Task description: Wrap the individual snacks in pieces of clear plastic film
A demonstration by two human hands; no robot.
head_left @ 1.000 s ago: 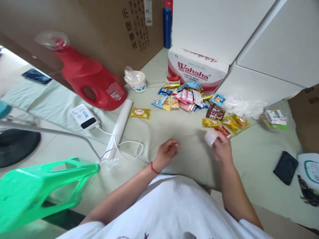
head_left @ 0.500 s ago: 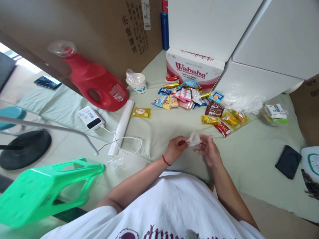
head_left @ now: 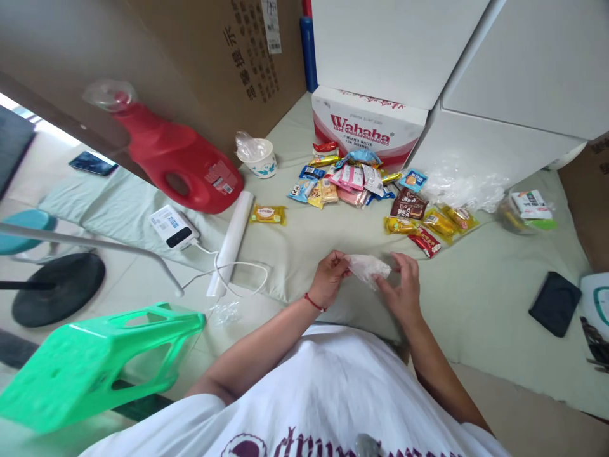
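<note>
My left hand, with a red cord at the wrist, is closed on one end of a small translucent plastic bag. The crumpled bag hangs above the pale green sheet, between my hands. At its other end is my right hand, thumb against the bag and fingers raised apart from the thumb. Beyond my hands lie a pile of wrapped snacks and, to the right, a brown cocoa packet, several yellow packets and a red packet. One yellow packet lies apart on the left.
A Wahaba carton stands behind the snacks, beside clear plastic wrap. On the left are a red jug, a paper cup, a white roll, a cabled power bank and a green stool.
The bag has spread out wider between my hands. My right hand has turned, bringing its thumb onto the bag while its fingers lift away. The view has shifted slightly.
</note>
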